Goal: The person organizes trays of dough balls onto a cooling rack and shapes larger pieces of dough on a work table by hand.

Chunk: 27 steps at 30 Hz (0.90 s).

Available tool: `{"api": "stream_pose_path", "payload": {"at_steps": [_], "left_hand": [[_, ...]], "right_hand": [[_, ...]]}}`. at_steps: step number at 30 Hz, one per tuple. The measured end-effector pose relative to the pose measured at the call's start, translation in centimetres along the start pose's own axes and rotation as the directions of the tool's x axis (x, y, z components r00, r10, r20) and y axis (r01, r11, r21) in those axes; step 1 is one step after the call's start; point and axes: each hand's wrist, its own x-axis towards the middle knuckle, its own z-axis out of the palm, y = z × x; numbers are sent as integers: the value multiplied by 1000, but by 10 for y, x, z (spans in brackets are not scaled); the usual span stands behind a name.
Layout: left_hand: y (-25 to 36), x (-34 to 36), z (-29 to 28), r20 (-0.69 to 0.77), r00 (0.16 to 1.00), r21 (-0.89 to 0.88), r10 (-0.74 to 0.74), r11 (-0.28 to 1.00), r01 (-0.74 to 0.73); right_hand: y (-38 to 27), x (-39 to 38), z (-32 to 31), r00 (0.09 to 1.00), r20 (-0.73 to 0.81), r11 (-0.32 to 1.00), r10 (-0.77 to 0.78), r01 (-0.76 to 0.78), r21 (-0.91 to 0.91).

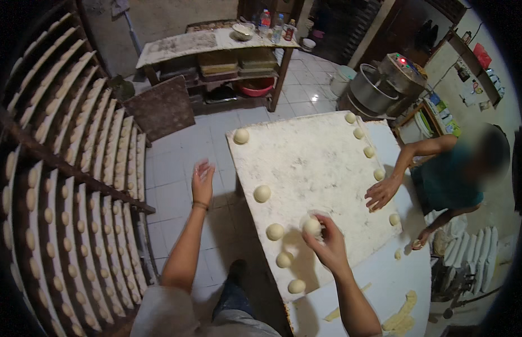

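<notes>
My right hand (326,238) grips a pale dough ball (312,227) between thumb and fingers, held over the floured board (306,163). Off the board's left side, my left hand (202,178) hangs in the air above the floor, fingers apart and holding nothing. Along the board's left edge sit several dough balls (262,194), with a wider gap before the far corner one (241,136). More dough balls (368,152) line the right edge, next to a co-worker's hand (383,192) resting there.
Tall racks (64,224) of boards with rows of dough pieces stand at left. A co-worker (452,168) stands across at right. Dough strips (401,314) lie on the white tabletop. Farther back are a floury table (182,48) with bottles (277,28) and a metal mixer bowl (375,90).
</notes>
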Motion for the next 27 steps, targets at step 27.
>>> {"api": "stream_pose_path", "payload": {"at_steps": [27], "left_hand": [[-262, -565, -169, 98, 438, 861, -894, 297, 414]], "right_hand": [[425, -807, -224, 86, -912, 711, 402, -656, 252]]}}
